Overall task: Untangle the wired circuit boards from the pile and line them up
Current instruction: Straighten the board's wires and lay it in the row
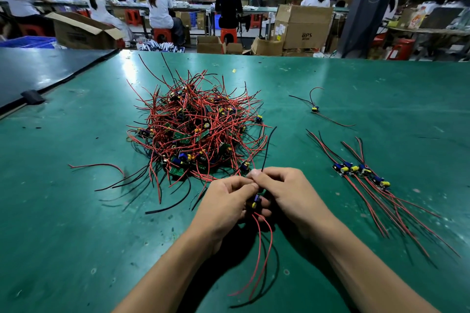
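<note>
A tangled pile of small circuit boards with red and black wires (195,129) lies on the green table (76,211) at centre. Just in front of it, my left hand (223,201) and my right hand (287,193) hold one small wired circuit board (255,202) between them. Its yellow and blue parts show between my fingers, and its red and black wires hang toward me. My right fingertips pinch its upper wires, which rise toward the pile. To the right, several boards (361,173) lie side by side in a row, wires trailing toward me.
A single wired board (314,109) lies apart at the far right of the pile. A darker table (38,71) adjoins at the far left. Beyond the table's far edge stand cardboard boxes (302,25), red stools and seated workers at benches.
</note>
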A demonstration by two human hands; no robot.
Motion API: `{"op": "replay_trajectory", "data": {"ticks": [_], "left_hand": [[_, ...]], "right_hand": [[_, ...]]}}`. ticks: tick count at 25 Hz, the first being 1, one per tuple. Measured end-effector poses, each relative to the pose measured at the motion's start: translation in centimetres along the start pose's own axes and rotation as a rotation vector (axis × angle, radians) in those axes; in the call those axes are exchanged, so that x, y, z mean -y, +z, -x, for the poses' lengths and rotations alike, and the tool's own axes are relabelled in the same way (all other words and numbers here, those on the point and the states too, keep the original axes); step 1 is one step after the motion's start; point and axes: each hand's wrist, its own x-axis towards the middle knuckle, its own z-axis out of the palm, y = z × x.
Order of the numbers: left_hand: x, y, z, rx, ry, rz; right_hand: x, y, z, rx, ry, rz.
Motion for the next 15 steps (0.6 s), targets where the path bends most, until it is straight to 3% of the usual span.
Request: {"op": "replay_trajectory", "data": {"ticks": [4,9,15], "left_hand": [[-0.1,0.2,0.3,0.042,-0.001,-0.084],[-0.2,-0.3,0.1,0.072,-0.032,0.021],[-0.1,-0.3,-0.2,0.092,-0.044,0.095]], "right_hand": [[1.1,-1.2,-0.3,-0.074,0.108,-0.013],[1.1,-0.6,-0.3,-0.076,0.127,-0.315],[1.2,0.3,-0.3,-0.057,0.294,-0.509]]}}
